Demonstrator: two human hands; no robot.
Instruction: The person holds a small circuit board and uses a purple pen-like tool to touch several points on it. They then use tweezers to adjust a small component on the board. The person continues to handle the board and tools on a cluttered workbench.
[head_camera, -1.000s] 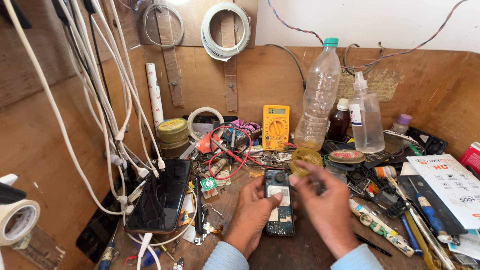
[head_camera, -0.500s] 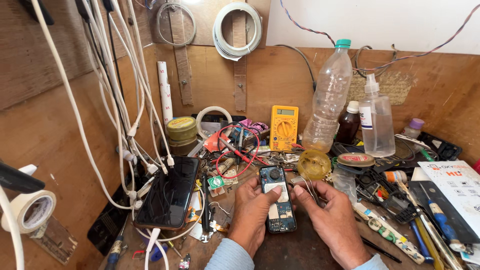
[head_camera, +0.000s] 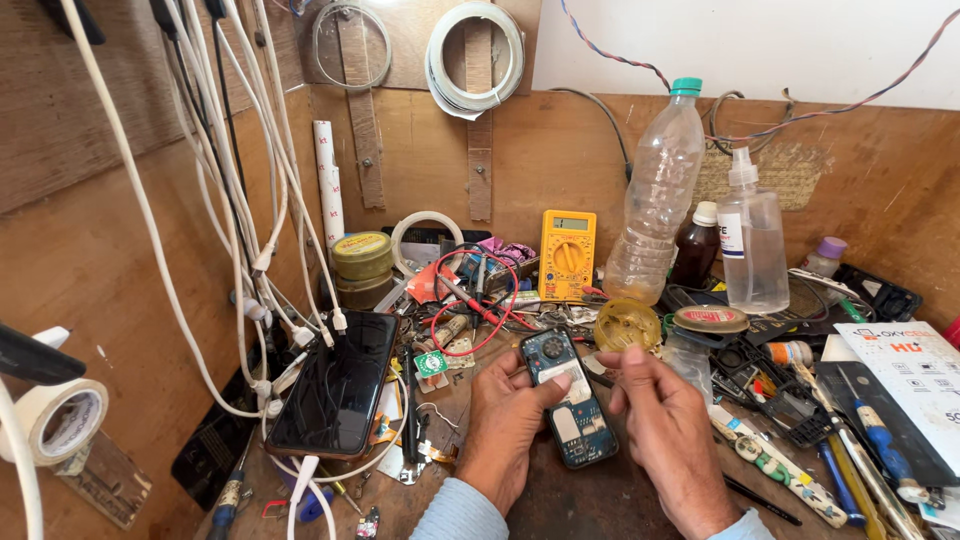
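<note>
Left hand (head_camera: 505, 425) grips opened phone (head_camera: 570, 398), thumb on board. Right hand (head_camera: 665, 430) pinched beside it; contents unclear. Inspection step; next needs fine probing.

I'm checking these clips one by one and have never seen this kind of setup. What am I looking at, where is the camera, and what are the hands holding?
There is no machine here: a person works with two bare hands, and the one camera sits on their head, looking down at a cluttered wooden workbench.

The left hand holds an opened phone, its back off and circuit board showing, thumb on its edge. The right hand is at the phone's right side, fingers pinched together; whether they grip a small part is too small to tell.

Around them: a black smartphone lying on the left with white cables hanging over it, a yellow multimeter with red leads, an empty plastic bottle, a spray bottle, a tape roll, and screwdrivers on the right.
</note>
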